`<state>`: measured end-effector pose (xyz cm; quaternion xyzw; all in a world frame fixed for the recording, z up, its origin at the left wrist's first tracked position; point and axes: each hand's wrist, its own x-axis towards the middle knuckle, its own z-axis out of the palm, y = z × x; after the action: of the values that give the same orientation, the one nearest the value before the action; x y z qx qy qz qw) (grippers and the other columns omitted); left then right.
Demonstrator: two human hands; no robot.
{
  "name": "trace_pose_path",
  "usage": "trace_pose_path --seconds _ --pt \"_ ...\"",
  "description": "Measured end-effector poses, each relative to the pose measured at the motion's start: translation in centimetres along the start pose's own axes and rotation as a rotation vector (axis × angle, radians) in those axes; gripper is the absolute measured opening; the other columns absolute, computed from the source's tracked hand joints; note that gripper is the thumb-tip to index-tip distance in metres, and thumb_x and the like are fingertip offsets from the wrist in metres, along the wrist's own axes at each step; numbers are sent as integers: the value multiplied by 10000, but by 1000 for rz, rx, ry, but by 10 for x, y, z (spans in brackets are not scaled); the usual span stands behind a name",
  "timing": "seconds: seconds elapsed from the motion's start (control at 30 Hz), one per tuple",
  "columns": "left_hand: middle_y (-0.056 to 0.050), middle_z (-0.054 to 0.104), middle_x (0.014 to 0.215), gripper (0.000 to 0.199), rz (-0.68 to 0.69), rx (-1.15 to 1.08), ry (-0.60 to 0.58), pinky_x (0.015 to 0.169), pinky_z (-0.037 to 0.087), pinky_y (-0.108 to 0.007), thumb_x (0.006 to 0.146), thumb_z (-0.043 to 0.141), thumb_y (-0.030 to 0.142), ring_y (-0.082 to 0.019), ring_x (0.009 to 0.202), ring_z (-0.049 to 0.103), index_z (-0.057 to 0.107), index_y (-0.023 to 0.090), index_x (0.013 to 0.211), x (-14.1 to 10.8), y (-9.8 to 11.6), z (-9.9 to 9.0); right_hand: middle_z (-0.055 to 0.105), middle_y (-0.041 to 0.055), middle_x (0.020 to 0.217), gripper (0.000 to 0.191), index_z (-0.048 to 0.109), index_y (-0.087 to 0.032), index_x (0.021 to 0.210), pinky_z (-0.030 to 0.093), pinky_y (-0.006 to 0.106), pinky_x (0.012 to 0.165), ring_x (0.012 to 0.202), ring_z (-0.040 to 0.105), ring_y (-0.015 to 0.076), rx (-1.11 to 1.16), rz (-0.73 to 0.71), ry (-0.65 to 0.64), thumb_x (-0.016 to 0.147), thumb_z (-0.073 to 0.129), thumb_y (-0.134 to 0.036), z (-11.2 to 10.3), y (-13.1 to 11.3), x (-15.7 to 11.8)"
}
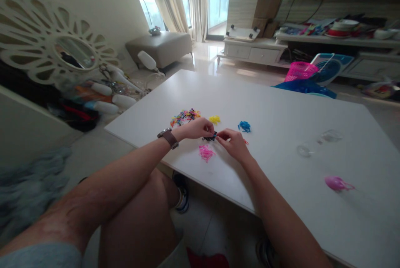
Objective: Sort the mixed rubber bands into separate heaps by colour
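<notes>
A mixed-colour heap (184, 116) lies left on the desk (281, 114). The left hand (201, 127) touches a black pile (209, 138), between a pink pile (206, 152) and a yellow pile (214, 119). Beside it, the right hand (233, 141) adjoins a blue pile (244, 126); whether fingers clamp anything, I cannot tell.

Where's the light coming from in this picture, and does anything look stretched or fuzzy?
Head view: the windows glare pale to white, and the floor reflects them; head view: the left forearm looks stretched toward the picture's edge; head view: the dark pieces are too soft to count.
</notes>
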<state>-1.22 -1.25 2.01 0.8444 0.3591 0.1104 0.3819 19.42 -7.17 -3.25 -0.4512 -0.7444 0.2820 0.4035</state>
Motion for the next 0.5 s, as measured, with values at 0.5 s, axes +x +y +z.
trace_pose_path --seconds 0.5 --pt "-55 736 746 170 -15 -22 28 601 448 -212 813 697 262 -123 650 625 764 121 880 -3 -3 0 691 23 727 113 703 -188 767 476 274 650 660 628 153 -9 5 79 843 624 -218 -3 -1 1"
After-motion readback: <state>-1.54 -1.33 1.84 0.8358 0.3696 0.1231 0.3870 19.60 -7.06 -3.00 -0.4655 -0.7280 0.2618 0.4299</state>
